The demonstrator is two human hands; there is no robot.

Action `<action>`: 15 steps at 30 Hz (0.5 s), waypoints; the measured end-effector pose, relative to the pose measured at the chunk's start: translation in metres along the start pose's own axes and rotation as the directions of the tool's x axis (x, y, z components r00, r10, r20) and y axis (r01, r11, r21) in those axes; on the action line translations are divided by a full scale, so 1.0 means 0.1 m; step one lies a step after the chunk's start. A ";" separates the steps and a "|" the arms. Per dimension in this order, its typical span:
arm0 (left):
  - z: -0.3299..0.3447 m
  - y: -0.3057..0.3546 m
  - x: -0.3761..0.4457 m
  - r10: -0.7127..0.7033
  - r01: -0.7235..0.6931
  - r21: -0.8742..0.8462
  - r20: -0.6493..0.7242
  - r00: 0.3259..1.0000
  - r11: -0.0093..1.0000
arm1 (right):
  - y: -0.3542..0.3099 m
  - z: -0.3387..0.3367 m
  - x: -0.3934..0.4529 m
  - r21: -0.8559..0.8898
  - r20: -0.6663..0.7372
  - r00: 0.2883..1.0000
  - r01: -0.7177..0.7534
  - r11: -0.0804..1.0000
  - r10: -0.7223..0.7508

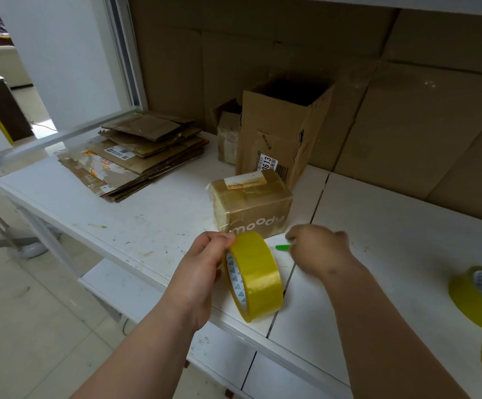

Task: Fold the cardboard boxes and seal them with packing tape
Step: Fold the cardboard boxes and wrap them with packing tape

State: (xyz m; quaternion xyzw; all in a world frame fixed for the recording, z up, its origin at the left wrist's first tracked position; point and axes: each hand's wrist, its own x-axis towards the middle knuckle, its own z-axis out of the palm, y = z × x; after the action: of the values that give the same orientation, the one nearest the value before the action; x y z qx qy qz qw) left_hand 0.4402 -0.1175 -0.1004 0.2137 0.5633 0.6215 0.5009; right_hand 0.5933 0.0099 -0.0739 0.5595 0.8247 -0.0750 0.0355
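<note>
My left hand (205, 264) grips a yellow roll of packing tape (254, 276) upright, just above the white table's front edge (136, 226). My right hand (317, 250) is curled beside it, holding a small green tool (283, 247) whose tip points at the roll. Right behind the roll sits a small taped cardboard box marked "moody" (251, 205). A clear strip of tape runs from the roll up onto the near left corner of that box.
A tall open cardboard box (280, 131) stands behind the small one, with a smaller carton (228, 133) to its left. A stack of flattened boxes (136, 156) lies at the table's far left. Two more yellow tape rolls (481, 295) sit at the right edge. Cardboard sheets line the back wall.
</note>
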 end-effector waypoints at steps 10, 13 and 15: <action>0.01 0.02 -0.01 -0.006 0.006 0.012 0.011 1.000 1.000 | -0.34 -0.02 -0.19 0.843 0.050 0.999 -0.050 0.536 0.015; 0.01 0.03 -0.02 -0.009 0.008 0.024 0.038 0.999 1.000 | -0.50 -0.05 -0.19 0.904 0.293 0.955 -0.258 0.342 -0.054; 0.01 0.04 -0.04 -0.005 0.002 0.043 0.058 0.998 0.999 | -0.54 -0.06 -0.18 0.909 0.390 0.916 -0.366 0.199 -0.093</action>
State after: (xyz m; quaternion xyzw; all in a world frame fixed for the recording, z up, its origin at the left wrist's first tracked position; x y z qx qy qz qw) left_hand 0.4410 -0.1198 -0.0958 0.2416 0.5620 0.6018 0.5134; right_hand 0.5497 -0.0251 -0.0610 0.5042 0.5160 -0.6723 -0.1658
